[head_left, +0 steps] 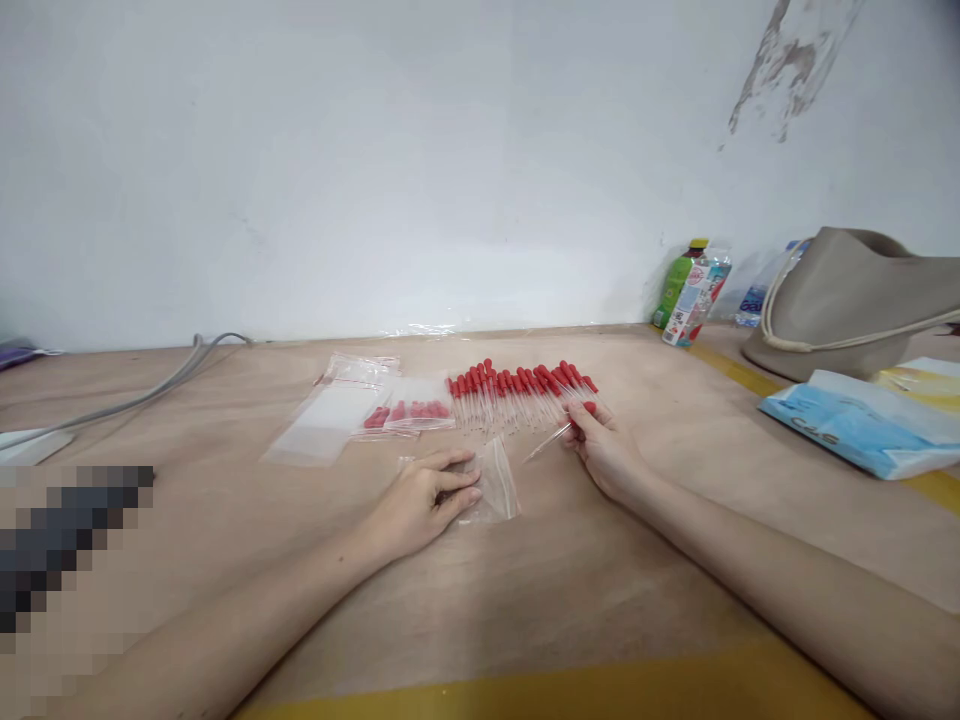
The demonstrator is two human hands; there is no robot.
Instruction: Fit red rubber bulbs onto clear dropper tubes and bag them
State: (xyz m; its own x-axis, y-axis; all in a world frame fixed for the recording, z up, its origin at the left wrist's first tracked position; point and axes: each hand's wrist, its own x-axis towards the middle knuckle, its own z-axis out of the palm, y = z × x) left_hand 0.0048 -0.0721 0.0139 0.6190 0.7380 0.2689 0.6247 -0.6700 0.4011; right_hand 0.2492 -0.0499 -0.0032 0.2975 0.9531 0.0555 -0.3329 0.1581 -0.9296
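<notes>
My right hand (604,445) is closed on a glass dropper (549,441) with a red rubber bulb. Its clear tip points down and left, just above the table. My left hand (426,500) lies low on the table, its thumb and fingertips on a small clear zip bag (496,485) that extends to its right. The palm hides part of that bag. Behind both hands, several red-topped droppers (517,385) lie side by side in a row. To their left are zip bags with red rubber bulbs (420,410) inside.
Flat clear bags (319,415) are spread at the left of the droppers. A grey cable (161,385) crosses the far left. Drink bottles (694,295), a grey-brown bag (847,300) and a blue-white packet (862,425) stand or lie at the right. A white wall (375,170) borders the table.
</notes>
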